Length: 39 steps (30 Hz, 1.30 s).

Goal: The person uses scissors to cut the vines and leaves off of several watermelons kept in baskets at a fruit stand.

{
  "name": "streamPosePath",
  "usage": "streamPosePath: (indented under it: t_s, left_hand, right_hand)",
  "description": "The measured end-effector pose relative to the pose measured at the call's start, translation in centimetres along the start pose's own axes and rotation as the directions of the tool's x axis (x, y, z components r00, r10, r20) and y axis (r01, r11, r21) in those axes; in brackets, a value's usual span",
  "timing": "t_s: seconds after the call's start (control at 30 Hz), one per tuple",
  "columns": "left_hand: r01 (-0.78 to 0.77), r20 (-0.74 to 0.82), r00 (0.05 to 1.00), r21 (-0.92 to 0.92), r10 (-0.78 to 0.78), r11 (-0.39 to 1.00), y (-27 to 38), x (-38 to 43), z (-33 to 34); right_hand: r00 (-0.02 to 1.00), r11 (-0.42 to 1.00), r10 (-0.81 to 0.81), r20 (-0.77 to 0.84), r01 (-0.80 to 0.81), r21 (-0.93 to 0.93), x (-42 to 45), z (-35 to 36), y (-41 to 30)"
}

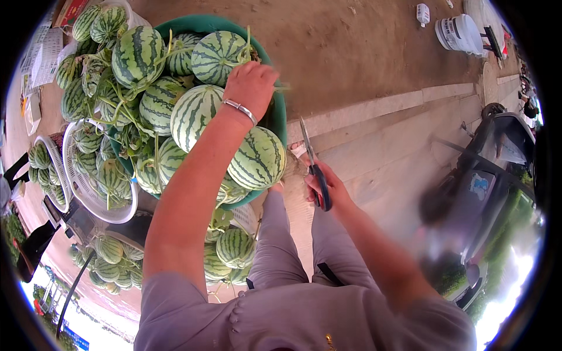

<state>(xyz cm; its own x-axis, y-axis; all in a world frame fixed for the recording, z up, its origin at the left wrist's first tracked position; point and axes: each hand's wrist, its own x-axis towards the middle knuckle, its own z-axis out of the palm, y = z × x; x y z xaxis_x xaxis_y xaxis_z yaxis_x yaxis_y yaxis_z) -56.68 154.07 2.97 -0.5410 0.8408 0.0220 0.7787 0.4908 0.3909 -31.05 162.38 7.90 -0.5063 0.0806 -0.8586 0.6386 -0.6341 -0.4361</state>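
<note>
My left hand [252, 85], with a metal bangle at the wrist, is curled over striped watermelons heaped in a green basin [277, 94]. A pale vine stem [281, 88] sticks out to its right; the fingertips are hidden. Close by are a round watermelon [219, 56] above the hand and a paler one [196, 115] beside the forearm. Another watermelon [258, 157] sits at the basin's lower right rim. In my right hand [330, 184] is a pair of scissors [317, 171] with black and red handles. The blades look together and point away from me, right of the basin.
White baskets [72, 193] of smaller watermelons stand left of the basin. More watermelons [235, 248] lie beside my leg. A stone curb [382, 105] crosses the ground on the right. Farther off are a white bucket [465, 35] and a parked scooter [478, 188].
</note>
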Motion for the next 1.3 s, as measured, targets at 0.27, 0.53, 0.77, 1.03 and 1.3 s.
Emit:
streamPosePath:
  t_s: [0.27,0.53,0.77,1.03,1.3]
  left_hand:
    - [-0.121,0.416,0.881,0.66,-0.226,0.742,-1.5,8.3,2.4]
    - [-0.219,0.512,0.802,0.732,-0.308,0.645,-1.1,9.3,3.8]
    - [-0.033,0.236,0.967,0.489,-0.096,0.872,-1.6,6.5,1.6]
    - [0.5,0.018,0.847,-0.362,-0.531,0.787,0.2,1.8,-0.5]
    - [0.59,0.119,0.711,-0.636,-0.693,0.497,2.1,-6.0,-0.1]
  right_hand:
    - [0.999,0.997,0.051,-0.004,-0.051,0.064,0.0,-3.0,0.6]
    - [0.999,0.978,0.04,-0.017,-0.035,0.205,0.3,-7.1,1.5]
    - [0.999,0.973,0.04,0.02,-0.043,0.228,0.6,-8.8,0.4]
    - [0.978,0.952,-0.185,0.098,0.203,-0.229,1.9,-7.9,-0.6]
    - [0.944,0.762,-0.263,0.2,0.33,-0.557,5.2,-6.6,-6.0]
